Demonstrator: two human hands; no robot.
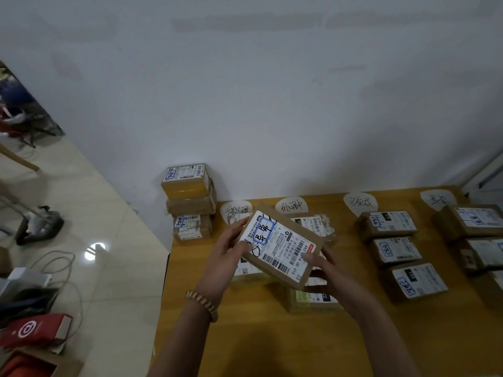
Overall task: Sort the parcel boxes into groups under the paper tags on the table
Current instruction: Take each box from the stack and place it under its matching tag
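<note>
Above the near middle of the wooden surface (272, 338), both hands hold one flat parcel box (280, 247) tilted up toward the camera, its white shipping label with a blue handwritten stamp facing up. The left hand (231, 250) closes its grip on the box's left edge, thumb on the label and fingers behind; the right hand (324, 263) closes on the lower right edge. The box is clear of the surface, so it looks like it is being read before placing.

Sorting seems well under way. Four paper tags (360, 204) lie along the far edge by the wall. Under the third tag sits a column of three boxes (394, 251), and under the fourth tag (438, 200) at least two more boxes (473, 221) reach the right border. Under the first two tags a few boxes (313, 224) lie partly hidden behind the held one, so their count is unclear.

Left to do, by my judgement: place the held box, then work through the stack of three (189, 202) standing at the far left corner beside the first tag, which looks unsorted.
</note>
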